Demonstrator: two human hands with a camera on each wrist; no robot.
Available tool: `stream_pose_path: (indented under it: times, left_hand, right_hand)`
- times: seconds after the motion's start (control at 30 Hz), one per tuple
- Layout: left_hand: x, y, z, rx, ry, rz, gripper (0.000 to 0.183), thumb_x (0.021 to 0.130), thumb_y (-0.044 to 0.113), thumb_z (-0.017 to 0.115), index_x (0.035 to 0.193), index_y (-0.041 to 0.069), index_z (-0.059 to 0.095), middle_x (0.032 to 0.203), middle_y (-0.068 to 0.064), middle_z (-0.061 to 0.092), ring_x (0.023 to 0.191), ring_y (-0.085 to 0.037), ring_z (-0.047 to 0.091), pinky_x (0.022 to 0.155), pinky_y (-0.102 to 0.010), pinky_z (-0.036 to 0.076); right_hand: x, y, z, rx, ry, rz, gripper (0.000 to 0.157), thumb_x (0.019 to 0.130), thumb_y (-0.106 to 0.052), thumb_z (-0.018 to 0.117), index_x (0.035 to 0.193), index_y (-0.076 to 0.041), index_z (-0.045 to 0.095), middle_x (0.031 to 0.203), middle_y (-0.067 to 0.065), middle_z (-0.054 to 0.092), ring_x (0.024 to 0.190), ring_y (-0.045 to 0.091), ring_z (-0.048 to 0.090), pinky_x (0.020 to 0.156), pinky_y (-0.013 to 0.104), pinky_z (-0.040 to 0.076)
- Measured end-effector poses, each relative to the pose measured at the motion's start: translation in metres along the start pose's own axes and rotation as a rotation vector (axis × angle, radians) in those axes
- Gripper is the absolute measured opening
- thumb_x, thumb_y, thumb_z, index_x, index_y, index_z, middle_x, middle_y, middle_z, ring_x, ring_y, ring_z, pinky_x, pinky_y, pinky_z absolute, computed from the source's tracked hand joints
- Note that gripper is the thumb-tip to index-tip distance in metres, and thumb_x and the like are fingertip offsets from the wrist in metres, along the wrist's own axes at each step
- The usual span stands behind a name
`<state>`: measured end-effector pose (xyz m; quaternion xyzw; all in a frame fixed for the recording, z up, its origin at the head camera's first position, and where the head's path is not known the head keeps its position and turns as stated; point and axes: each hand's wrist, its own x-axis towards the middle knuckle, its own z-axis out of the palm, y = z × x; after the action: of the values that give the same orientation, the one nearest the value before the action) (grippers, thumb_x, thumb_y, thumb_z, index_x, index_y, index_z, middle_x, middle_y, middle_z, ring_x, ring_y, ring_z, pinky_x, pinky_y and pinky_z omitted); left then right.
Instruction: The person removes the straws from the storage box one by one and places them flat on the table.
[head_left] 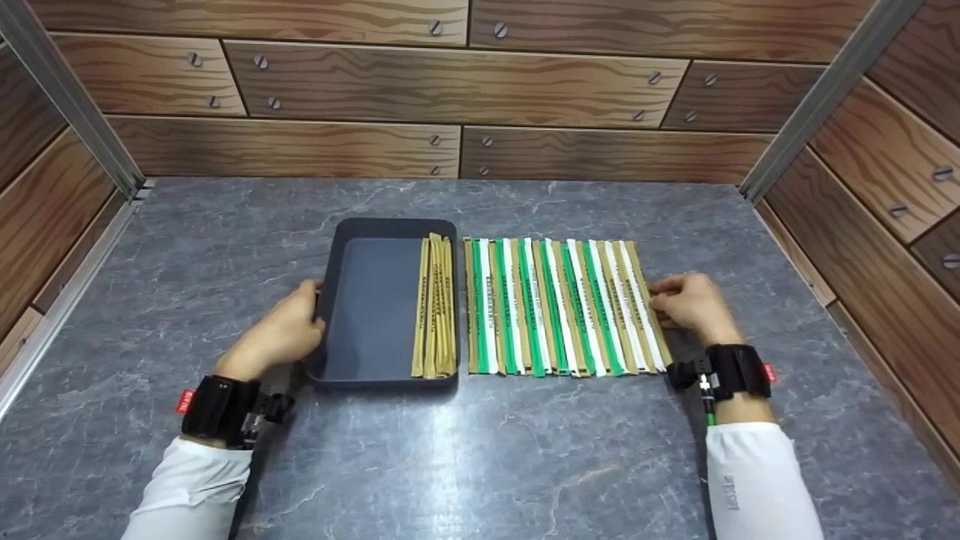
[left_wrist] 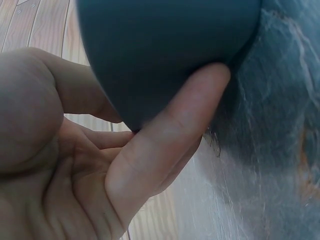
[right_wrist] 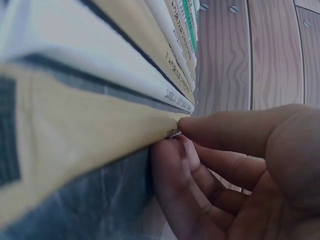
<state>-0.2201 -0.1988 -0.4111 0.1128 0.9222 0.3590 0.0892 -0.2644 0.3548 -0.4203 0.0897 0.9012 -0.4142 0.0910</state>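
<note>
My left hand (head_left: pixel 289 326) grips the left wall of a dark grey rectangular tray (head_left: pixel 375 300). In the left wrist view one finger (left_wrist: pixel 170 125) presses against the tray's outer side. Several tan paper-wrapped sticks (head_left: pixel 433 307) lie lengthwise along the tray's right wall. Right of the tray, a row of slim paper-wrapped sticks (head_left: pixel 555 307) in green, white and tan lies side by side on the table. My right hand (head_left: pixel 694 304) is at the row's right end, where thumb and fingers pinch the edge of the outermost tan stick (right_wrist: pixel 90 120).
The grey marbled table (head_left: pixel 480 465) carries the tray and the row, which stand a narrow gap apart. Wood-patterned panels (head_left: pixel 450 82) wall the back and both sides, with metal posts (head_left: pixel 832 97) at the corners.
</note>
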Motion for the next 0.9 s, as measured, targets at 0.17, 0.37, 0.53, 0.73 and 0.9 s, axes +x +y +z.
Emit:
stream_pose_path:
  times: [0.17,0.37,0.53,0.73,0.9]
  left_hand:
    - [0.001,-0.002,0.001,0.013,0.002,0.015,0.062,0.091,-0.007,0.046,0.148,-0.021,0.028,0.140,-0.044,0.049,0.130,-0.052,0.051,0.112,-0.061,0.042]
    - [0.001,-0.001,0.000,0.017,0.004,0.011,0.063,0.090,-0.007,0.047,0.149,-0.021,0.027,0.139,-0.044,0.049,0.129,-0.052,0.051,0.112,-0.062,0.042]
    - [0.000,0.000,-0.001,0.010,-0.008,-0.013,0.065,0.092,-0.007,0.047,0.151,-0.020,0.024,0.140,-0.044,0.048,0.128,-0.052,0.052,0.111,-0.062,0.043]
    - [0.000,0.001,-0.001,0.001,-0.023,-0.030,0.066,0.093,-0.007,0.048,0.152,-0.019,0.022,0.141,-0.045,0.047,0.127,-0.053,0.053,0.109,-0.062,0.045]
    - [0.001,0.001,-0.001,0.004,-0.022,-0.024,0.067,0.093,-0.006,0.048,0.153,-0.019,0.022,0.141,-0.044,0.048,0.128,-0.052,0.052,0.111,-0.062,0.044]
  right_hand:
    - [0.000,0.000,0.001,-0.015,-0.003,-0.001,0.044,0.098,-0.006,0.062,0.136,0.015,0.058,0.111,0.025,0.070,0.078,0.012,0.068,0.070,0.027,0.062]
    - [-0.001,-0.001,0.002,-0.017,0.005,0.004,0.044,0.098,-0.007,0.061,0.136,0.015,0.058,0.114,0.027,0.069,0.080,0.014,0.068,0.070,0.027,0.062]
    - [-0.002,-0.003,0.002,-0.007,0.005,0.008,0.045,0.099,-0.008,0.060,0.137,0.014,0.057,0.118,0.029,0.067,0.080,0.014,0.068,0.072,0.028,0.063]
    - [-0.010,-0.011,0.001,-0.064,0.074,-0.033,0.048,0.098,-0.011,0.062,0.139,0.013,0.056,0.124,0.031,0.064,0.089,0.024,0.070,0.077,0.031,0.062]
    - [-0.022,-0.048,0.013,-0.073,0.180,-0.211,0.048,0.098,-0.016,0.064,0.139,0.008,0.059,0.129,0.029,0.064,0.110,0.037,0.066,0.086,0.032,0.056]
